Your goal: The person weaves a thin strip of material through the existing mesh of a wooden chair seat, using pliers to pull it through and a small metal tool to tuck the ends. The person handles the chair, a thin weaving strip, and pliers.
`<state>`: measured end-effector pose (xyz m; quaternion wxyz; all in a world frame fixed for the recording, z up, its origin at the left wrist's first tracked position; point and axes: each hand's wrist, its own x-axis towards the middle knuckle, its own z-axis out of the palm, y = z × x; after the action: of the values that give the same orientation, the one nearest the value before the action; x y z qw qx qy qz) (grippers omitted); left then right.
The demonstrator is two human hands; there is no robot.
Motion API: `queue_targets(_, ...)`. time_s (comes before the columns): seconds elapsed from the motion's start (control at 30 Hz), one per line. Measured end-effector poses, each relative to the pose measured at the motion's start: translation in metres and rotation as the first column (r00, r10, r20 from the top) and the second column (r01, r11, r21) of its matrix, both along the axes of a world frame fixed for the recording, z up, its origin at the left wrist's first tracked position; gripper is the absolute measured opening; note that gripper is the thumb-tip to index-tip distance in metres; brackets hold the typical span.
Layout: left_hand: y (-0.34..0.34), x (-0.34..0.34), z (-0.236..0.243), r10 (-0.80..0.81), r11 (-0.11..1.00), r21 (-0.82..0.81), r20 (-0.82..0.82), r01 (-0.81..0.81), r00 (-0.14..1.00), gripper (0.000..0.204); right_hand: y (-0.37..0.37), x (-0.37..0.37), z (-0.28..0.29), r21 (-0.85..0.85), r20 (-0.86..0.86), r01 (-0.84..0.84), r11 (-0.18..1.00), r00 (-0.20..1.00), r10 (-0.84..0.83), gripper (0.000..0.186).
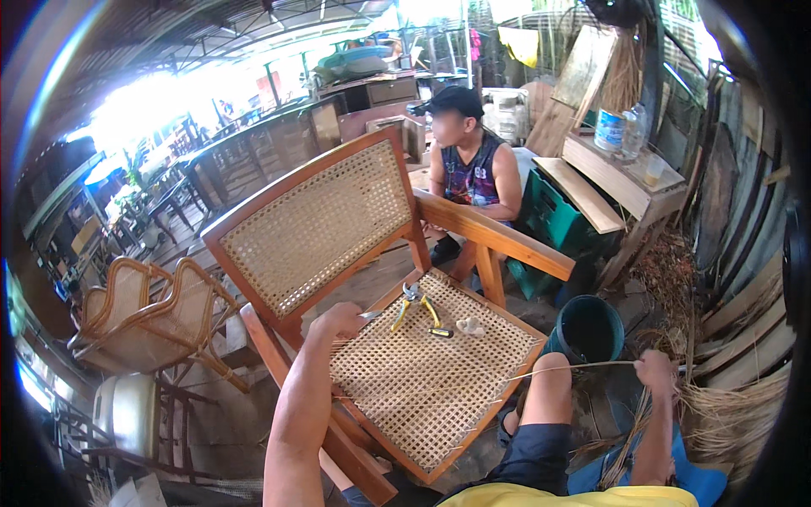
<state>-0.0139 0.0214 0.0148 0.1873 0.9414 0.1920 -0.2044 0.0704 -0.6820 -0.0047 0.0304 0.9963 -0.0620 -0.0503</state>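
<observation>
A wooden armchair [228, 241] with woven cane back [329, 220] and seat [422, 397] stands before me. My left hand [338, 319] is closed on a small blade-like tool [370, 315] above the seat's left rear. My right hand [655, 369] is closed on a thin cane strip [591, 364], which stretches leftward over the seat. Yellow-handled pliers [397, 317], a small yellow-and-black tool [441, 332] and a pale crumpled lump [467, 325] lie on the seat.
A co-worker [473, 169] sits behind the chair. A green bucket [583, 325], stacked green crates [541, 215] and a wooden stand [650, 190] with containers are at the right, beside loose cane strands [735, 406]. Rattan chairs [144, 313] and a padded chair [127, 414] stand left.
</observation>
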Motion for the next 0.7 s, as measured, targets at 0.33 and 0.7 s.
queue_targets(0.33, 0.006, -0.001, -0.028, 0.050, 0.997, 0.071, -0.131, -0.041, 0.990, 0.029, 0.191, 0.027, -0.027, 0.479, 0.052, -0.346, 0.807, 0.928, 0.368, 0.060)
queue_targets(0.7, 0.016, -0.006, -0.032, 0.094, 0.995, 0.035, -0.190, -0.089, 0.977, 0.028, 0.258, 0.011, -0.130, 0.080, 0.313, -0.664, 0.744, 0.725, 0.613, 0.044)
